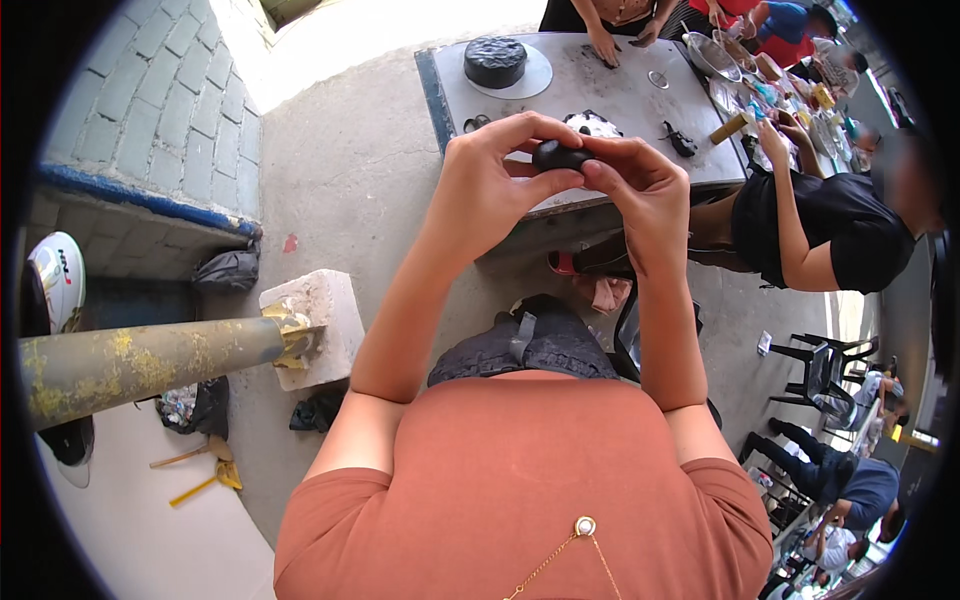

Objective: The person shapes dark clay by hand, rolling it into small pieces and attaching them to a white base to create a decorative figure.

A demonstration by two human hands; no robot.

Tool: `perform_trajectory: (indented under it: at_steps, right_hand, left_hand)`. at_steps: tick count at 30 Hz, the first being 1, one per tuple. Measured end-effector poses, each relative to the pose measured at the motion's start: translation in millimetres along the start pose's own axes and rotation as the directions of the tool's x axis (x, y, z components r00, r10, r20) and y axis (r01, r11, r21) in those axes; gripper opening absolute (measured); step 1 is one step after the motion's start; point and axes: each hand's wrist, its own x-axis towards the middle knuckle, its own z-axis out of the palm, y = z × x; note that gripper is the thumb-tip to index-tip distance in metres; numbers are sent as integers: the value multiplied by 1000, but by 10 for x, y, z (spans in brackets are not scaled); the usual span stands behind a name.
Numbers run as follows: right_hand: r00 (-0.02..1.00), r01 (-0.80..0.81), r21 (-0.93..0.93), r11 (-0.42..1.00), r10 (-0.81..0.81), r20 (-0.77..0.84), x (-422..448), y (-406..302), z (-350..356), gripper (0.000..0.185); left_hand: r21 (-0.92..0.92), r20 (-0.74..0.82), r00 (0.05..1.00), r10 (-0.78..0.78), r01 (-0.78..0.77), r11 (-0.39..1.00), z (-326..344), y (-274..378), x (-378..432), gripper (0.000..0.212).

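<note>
Both my hands are raised over the near edge of a white-topped table [517,112]. Between the thumb and fingers of my left hand [487,176] and my right hand [641,180] is a smooth, rounded black lump [559,156], soft-looking, its material unclear. Just beyond my fingers lies a white item with black spots [592,124], partly hidden. A round black cake-like form [495,62] sits on a white disc [536,71] at the table's far left. Small black pieces [679,140] lie to the right on the tabletop.
Across the table a person's hands [604,49] touch its top. A person in black [825,217] stands at the right, beside a table crowded with bowls and supplies. A yellow-stained pole [157,360] with a concrete base [337,322] is at left. Black plastic chairs [817,371] stand at right.
</note>
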Motion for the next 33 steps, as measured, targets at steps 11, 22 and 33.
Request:
perform_trajectory:
  at_steps: [11, 22, 33]
  right_hand:
    - [922, -315, 153, 937, 264, 284, -446, 252, 927, 18]
    - [831, -492, 167, 854, 404, 381, -184, 411, 607, 20]
    - [994, 104, -346, 933, -110, 3, 607, 801, 125, 26]
  left_hand:
    - [211, -183, 976, -121, 159, 965, -726, 265, -1125, 19]
    - [-89, 189, 896, -402, 424, 901, -1012, -190, -767, 27]
    - [-164, 275, 821, -501, 554, 817, -460, -923, 503, 46]
